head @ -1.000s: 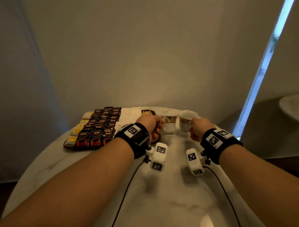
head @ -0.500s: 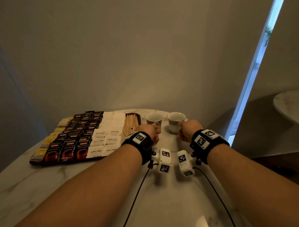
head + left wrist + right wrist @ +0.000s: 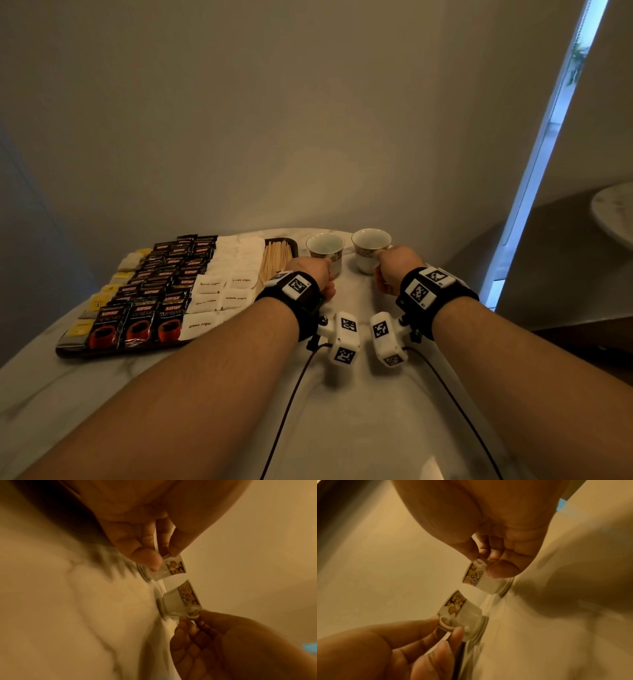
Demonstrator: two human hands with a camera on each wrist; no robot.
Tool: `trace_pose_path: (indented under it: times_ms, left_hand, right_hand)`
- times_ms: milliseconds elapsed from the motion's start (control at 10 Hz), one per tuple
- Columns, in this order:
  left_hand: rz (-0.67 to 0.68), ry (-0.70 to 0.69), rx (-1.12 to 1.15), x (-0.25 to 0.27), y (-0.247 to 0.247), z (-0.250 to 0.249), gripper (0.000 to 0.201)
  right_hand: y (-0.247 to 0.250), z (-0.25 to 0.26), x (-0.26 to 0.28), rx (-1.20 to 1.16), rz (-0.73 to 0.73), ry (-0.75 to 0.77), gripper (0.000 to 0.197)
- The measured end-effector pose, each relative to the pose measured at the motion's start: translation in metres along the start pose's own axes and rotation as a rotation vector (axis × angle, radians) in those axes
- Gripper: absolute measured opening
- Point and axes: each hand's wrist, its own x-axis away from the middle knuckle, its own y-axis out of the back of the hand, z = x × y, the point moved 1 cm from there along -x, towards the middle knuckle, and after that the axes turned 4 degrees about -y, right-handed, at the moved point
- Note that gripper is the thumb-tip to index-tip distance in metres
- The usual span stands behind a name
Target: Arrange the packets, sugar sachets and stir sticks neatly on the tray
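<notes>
A dark tray (image 3: 102, 352) lies on the left of the table. It holds rows of coffee packets (image 3: 154, 301), yellow tea bags (image 3: 99, 301), white sugar sachets (image 3: 226, 284) and a bundle of wooden stir sticks (image 3: 274, 257). Right of the tray two small floral cups stand side by side. My left hand (image 3: 310, 274) pinches the handle of the left cup (image 3: 325, 251) (image 3: 173, 566). The right cup (image 3: 368, 251) (image 3: 477, 577) is held by its handle in my right hand (image 3: 394, 267). Both cups rest on the table.
The white marble table (image 3: 359, 411) is round and ends just behind the cups, close to a plain wall. A bright window strip (image 3: 534, 171) runs down the right. Part of another round table (image 3: 613, 216) shows at far right.
A second ago the right cup was lifted and the left hand was by the tray. Both cups now stand together right of the tray, each hand still on a handle.
</notes>
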Motion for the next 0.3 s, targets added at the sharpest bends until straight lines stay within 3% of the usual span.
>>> trace_pose_path:
  times_ms: [100,300]
  left_hand:
    - [-0.015,-0.044,0.017,0.006,0.005,-0.001,0.020]
    - [-0.038,-0.101,0.035,0.009,0.017,0.010,0.035]
  right_hand:
    - [0.001,0.000,0.002,0.003,-0.004,0.004,0.039]
    - [0.007,-0.008,0.005,-0.038,-0.038,-0.056,0.036]
